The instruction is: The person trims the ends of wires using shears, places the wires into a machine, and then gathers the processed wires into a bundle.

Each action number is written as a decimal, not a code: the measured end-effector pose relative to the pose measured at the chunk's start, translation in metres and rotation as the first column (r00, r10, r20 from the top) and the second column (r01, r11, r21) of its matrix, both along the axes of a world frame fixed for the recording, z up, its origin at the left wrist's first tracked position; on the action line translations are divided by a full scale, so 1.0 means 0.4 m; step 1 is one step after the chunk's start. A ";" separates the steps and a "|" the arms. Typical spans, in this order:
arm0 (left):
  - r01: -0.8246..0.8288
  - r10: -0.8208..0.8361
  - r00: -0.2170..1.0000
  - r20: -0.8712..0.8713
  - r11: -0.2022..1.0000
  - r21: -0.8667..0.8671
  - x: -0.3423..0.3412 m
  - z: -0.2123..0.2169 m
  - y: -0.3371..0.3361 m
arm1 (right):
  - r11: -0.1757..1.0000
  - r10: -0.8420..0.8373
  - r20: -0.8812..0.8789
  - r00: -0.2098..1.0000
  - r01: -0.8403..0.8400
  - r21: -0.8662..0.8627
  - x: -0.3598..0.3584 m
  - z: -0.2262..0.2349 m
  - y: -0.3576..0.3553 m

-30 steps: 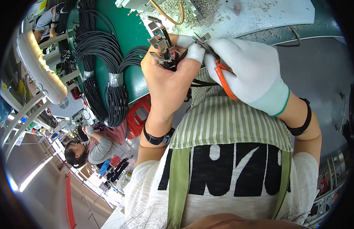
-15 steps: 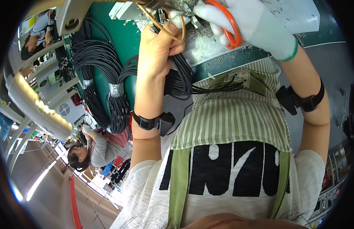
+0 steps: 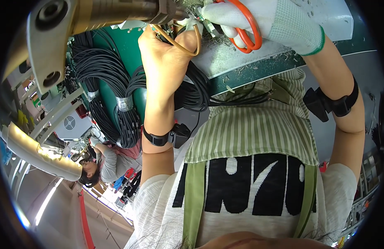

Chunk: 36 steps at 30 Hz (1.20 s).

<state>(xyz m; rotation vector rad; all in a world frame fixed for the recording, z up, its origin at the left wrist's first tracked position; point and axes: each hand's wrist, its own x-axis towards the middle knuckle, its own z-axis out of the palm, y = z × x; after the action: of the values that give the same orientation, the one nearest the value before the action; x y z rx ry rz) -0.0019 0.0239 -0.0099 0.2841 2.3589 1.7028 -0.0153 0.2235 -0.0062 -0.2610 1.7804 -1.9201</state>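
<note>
My left hand (image 3: 165, 62), mostly bare with a white cover on a fingertip, curls at the upper middle around black cable (image 3: 196, 81); its grip is partly hidden. A bent tan rod (image 3: 179, 46) loops in front of its fingers. My right hand (image 3: 252, 18) wears a white glove with a green cuff. Its fingers are closed around red-handled scissors (image 3: 256, 31), whose blades I cannot see. The right fingertips meet small metal connector pieces (image 3: 211, 28) beside the left fingers. What exactly they pinch is too small to tell.
Thick bundles of black cable (image 3: 102, 70) lie on the green table (image 3: 129, 45) to the left. Scraps litter a white sheet (image 3: 241, 58). A metal arm (image 3: 113, 14) crosses the upper left, with a lit lamp (image 3: 38, 151) below. Another person (image 3: 113, 162) works farther left.
The metal arm now reaches farther across the upper left of the view. My left hand has turned, showing more of its back, and shifted slightly left. The right hand has moved slightly up.
</note>
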 end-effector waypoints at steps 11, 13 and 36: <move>-0.041 0.040 0.999 0.006 0.998 0.052 0.013 0.007 0.017 | 0.999 -0.026 0.102 0.994 0.028 -0.019 -0.003 -0.006 0.002; -0.042 0.041 0.999 0.014 0.997 0.062 0.014 0.006 0.014 | 0.999 -0.020 0.002 1.000 0.020 0.039 -0.004 0.001 0.002; -0.191 -0.205 0.856 0.475 0.728 0.658 0.148 0.028 -0.088 | 0.495 0.233 -0.532 0.814 0.372 0.785 0.175 0.001 0.110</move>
<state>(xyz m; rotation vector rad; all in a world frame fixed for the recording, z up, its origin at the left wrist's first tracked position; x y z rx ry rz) 0.0573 -0.0114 0.0012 -0.0702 1.2628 2.2447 0.0548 0.2677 -0.0058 -0.4227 2.9828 -0.6994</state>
